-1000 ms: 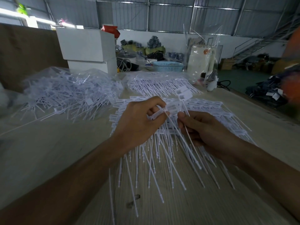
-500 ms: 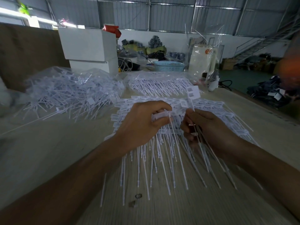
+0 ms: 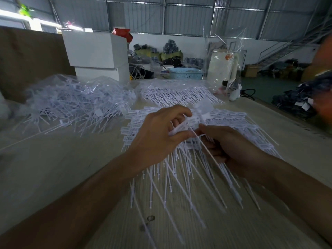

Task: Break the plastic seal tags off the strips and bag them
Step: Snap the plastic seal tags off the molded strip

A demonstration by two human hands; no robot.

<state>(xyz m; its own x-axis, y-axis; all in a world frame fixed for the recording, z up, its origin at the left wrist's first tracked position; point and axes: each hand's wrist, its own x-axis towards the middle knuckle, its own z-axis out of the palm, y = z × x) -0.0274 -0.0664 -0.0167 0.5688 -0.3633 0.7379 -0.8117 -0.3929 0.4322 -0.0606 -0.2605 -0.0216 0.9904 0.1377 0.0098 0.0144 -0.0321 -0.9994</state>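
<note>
Head cam: left hand (image 3: 158,139) pinches a white strip (image 3: 181,127) of seal tags just above the big pile of strips (image 3: 224,123) on the table (image 3: 53,168). Right hand (image 3: 228,146) is curled around a bundle of loose tags (image 3: 209,153). Bagged tags (image 3: 71,103) sit far left.

White seal tags (image 3: 181,169) cover a pale wood-grain table (image 3: 75,169). Behind stand white boxes (image 3: 95,51), a light-blue lattice-patterned basket (image 3: 186,73) and something red (image 3: 123,33).
</note>
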